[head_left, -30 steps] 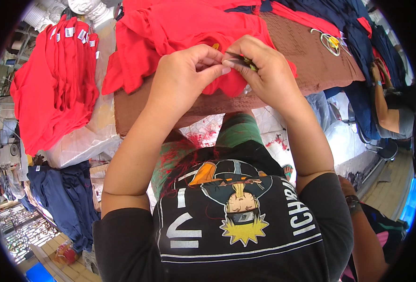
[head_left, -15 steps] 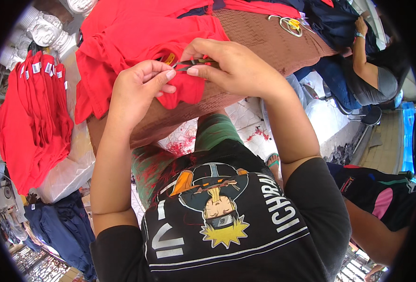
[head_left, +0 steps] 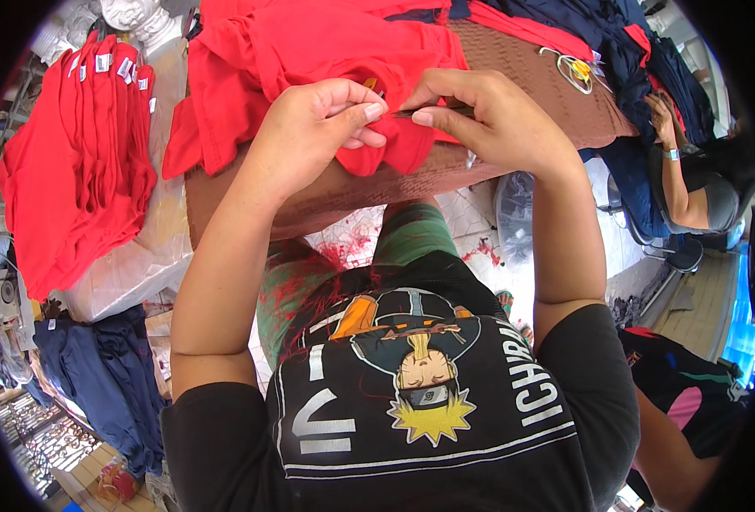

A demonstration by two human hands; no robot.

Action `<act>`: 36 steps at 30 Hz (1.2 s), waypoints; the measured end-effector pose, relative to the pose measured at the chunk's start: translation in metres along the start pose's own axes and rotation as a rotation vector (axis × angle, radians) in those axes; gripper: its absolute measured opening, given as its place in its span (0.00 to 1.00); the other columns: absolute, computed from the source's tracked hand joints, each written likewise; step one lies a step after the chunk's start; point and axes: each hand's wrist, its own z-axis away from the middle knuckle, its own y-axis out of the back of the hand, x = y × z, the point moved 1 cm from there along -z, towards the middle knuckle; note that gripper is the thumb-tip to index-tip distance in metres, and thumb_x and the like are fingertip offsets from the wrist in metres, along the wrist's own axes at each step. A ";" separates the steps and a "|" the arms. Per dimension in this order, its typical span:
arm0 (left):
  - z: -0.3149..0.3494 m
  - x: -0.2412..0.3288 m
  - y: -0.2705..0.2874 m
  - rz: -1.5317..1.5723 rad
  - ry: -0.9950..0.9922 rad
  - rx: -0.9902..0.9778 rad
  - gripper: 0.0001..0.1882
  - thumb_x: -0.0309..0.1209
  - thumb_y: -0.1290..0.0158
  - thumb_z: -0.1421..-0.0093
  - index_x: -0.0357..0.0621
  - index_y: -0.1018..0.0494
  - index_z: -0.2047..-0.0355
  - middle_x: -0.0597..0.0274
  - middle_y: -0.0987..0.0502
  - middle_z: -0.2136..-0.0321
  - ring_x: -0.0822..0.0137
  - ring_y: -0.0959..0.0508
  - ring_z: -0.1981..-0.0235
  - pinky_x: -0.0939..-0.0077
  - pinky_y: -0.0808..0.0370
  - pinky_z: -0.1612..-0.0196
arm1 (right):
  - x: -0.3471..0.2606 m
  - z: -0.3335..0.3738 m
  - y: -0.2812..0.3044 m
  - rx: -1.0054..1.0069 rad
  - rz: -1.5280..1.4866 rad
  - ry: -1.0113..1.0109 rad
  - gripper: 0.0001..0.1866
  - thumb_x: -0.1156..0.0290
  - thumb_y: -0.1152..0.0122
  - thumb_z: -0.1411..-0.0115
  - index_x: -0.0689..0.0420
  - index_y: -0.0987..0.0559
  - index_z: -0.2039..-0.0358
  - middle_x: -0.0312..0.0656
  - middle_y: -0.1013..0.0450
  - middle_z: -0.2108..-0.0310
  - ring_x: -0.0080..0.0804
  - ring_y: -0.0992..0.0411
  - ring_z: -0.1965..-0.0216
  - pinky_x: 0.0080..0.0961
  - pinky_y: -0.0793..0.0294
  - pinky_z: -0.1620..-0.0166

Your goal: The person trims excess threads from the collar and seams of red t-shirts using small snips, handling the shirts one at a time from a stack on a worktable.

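Observation:
My left hand [head_left: 316, 124] is closed in a pinch over the near edge of the red garment [head_left: 309, 53]; whatever lies between the thumb and fingertips is too small to make out. Opposite it, my right hand [head_left: 501, 119] grips a pair of dark thread snips [head_left: 404, 113], their tips pointing left toward the left fingertips with a small gap between. The palm hides most of the snips. A small yellow and dark patch [head_left: 373, 85] shows on the red cloth behind the left fingers.
A brown textured cover [head_left: 514, 64] lies under the garment. White cord with yellow-handled scissors [head_left: 579, 70] rests farther right, near dark blue cloth [head_left: 599, 30]. Tagged red garments [head_left: 79, 171] hang at left, above navy ones [head_left: 109, 384]. Another person's arm [head_left: 676, 175] is at far right.
The view has shifted, so both hands appear farther right and the scene moves with them. The snips' blades, spread before, now look closer together. My left hand keeps its pinch.

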 end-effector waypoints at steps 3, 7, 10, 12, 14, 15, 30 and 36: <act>0.000 0.000 -0.001 0.002 -0.009 -0.001 0.12 0.31 0.50 0.35 0.35 0.25 0.58 0.61 0.20 0.66 0.71 0.18 0.66 0.80 0.24 0.62 | 0.002 -0.002 -0.002 0.004 0.039 0.046 0.07 0.72 0.41 0.40 0.62 0.24 0.63 0.43 0.25 0.74 0.27 0.32 0.77 0.24 0.32 0.70; -0.001 -0.001 -0.001 0.004 -0.006 -0.017 0.12 0.32 0.50 0.35 0.35 0.25 0.57 0.62 0.20 0.65 0.71 0.18 0.66 0.81 0.25 0.62 | -0.002 -0.007 -0.002 -0.030 0.040 0.034 0.07 0.72 0.41 0.40 0.60 0.24 0.63 0.41 0.25 0.74 0.27 0.32 0.77 0.24 0.32 0.70; -0.003 -0.002 -0.001 -0.018 -0.011 -0.055 0.14 0.34 0.50 0.35 0.36 0.26 0.56 0.64 0.21 0.63 0.72 0.19 0.65 0.84 0.26 0.62 | -0.001 -0.007 -0.003 -0.026 0.054 0.038 0.08 0.71 0.40 0.41 0.60 0.24 0.63 0.41 0.25 0.74 0.29 0.31 0.76 0.25 0.32 0.69; -0.004 -0.006 -0.003 -0.021 -0.017 -0.058 0.14 0.34 0.50 0.34 0.36 0.26 0.56 0.64 0.21 0.63 0.73 0.19 0.66 0.84 0.26 0.62 | 0.006 -0.006 -0.006 0.000 0.083 0.089 0.07 0.71 0.40 0.41 0.60 0.24 0.63 0.41 0.25 0.74 0.29 0.30 0.75 0.25 0.31 0.68; -0.004 -0.009 -0.004 -0.042 -0.041 -0.007 0.14 0.35 0.50 0.35 0.37 0.25 0.58 0.63 0.21 0.63 0.70 0.18 0.66 0.82 0.25 0.62 | 0.004 -0.008 -0.005 -0.024 0.105 0.075 0.08 0.71 0.39 0.41 0.60 0.24 0.63 0.40 0.25 0.74 0.28 0.30 0.74 0.24 0.31 0.67; -0.003 -0.009 -0.003 -0.052 -0.052 0.020 0.14 0.36 0.50 0.35 0.38 0.24 0.59 0.62 0.21 0.64 0.69 0.18 0.67 0.80 0.25 0.62 | 0.004 -0.009 -0.005 -0.038 0.115 0.070 0.09 0.70 0.39 0.41 0.60 0.24 0.63 0.39 0.25 0.74 0.27 0.30 0.73 0.23 0.31 0.67; 0.039 -0.002 0.018 -0.879 0.046 0.251 0.21 0.42 0.45 0.41 0.35 0.24 0.58 0.45 0.23 0.58 0.47 0.24 0.56 0.62 0.28 0.53 | 0.233 0.098 0.027 0.580 0.680 -0.800 0.16 0.55 0.40 0.44 0.49 0.19 0.60 0.46 0.21 0.64 0.47 0.23 0.61 0.41 0.27 0.57; 0.012 -0.070 0.005 -0.486 0.274 0.136 0.19 0.38 0.44 0.40 0.32 0.25 0.58 0.49 0.21 0.64 0.63 0.21 0.63 0.71 0.27 0.56 | 0.163 0.074 0.019 0.295 0.175 -0.919 0.21 0.52 0.34 0.48 0.59 0.19 0.66 0.48 0.22 0.73 0.45 0.24 0.68 0.37 0.28 0.63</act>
